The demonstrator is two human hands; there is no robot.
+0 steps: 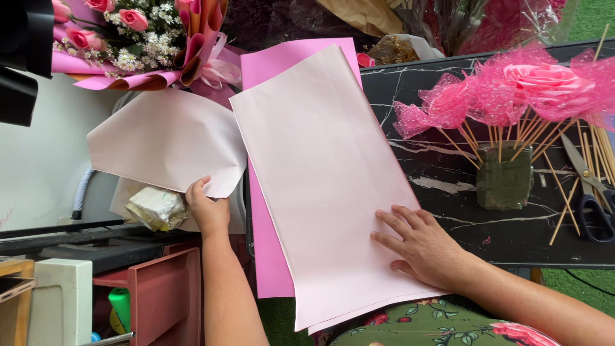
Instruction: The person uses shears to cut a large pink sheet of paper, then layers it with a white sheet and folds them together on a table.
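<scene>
Beside scissors (pixel 589 192), stick-filled green block (pixel 504 182)

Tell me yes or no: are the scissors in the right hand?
No. The scissors lie on the black table; the right hand presses flat on pale pink paper.

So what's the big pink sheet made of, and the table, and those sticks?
The pale pink sheet under the right hand looks like matte wrapping paper: it lies flat with sharp edges. The table looks like glossy black marble with white veins, maybe only a print. The sticks look like thin bare wood, perhaps bamboo.
</scene>
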